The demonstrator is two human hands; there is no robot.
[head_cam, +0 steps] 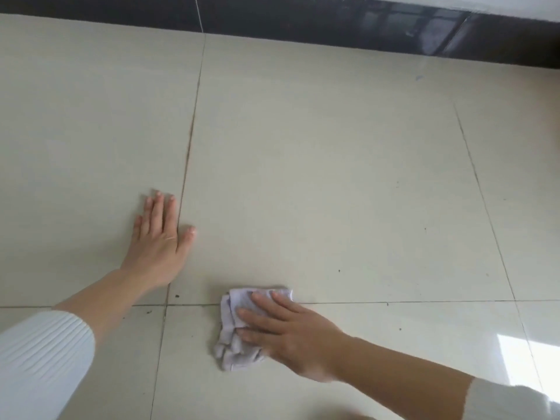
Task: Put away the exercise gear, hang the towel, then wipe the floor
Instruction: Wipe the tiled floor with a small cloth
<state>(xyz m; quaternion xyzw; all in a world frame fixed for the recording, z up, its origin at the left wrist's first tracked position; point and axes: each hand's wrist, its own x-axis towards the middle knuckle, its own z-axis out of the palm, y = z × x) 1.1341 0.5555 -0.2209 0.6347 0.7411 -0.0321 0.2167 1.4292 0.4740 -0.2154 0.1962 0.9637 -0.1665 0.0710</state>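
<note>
1. Your left hand (160,237) lies flat on the floor (333,177), palm down, fingers straight and close together, grasping nothing. The fingers point toward the far side; the thumb reaches to the right across a long grout line (191,140).
2. A thin ring (171,238) shows on one finger of that hand.
3. Your right hand (291,334) presses down on the cloth (236,357) with its fingers spread and nearly straight; the fingers rest on top rather than curl round it. The thumb is hidden.
4. The cloth, pale and crumpled, lies on the near floor, right of the left forearm, straddling the cross grout line (394,302). Its right part is covered by your fingers.
5. White ribbed sleeves cover both arms: the left sleeve (39,359) at the near left corner, the right sleeve (509,401) at the near right.
6. Small dark specks (176,296) sit near the grout crossing, between the left wrist and the cloth.
7. A dark glossy skirting band (303,19) runs along the far edge of the floor.
8. A bright patch of light (515,356) falls on the tiles at the near right.
</note>
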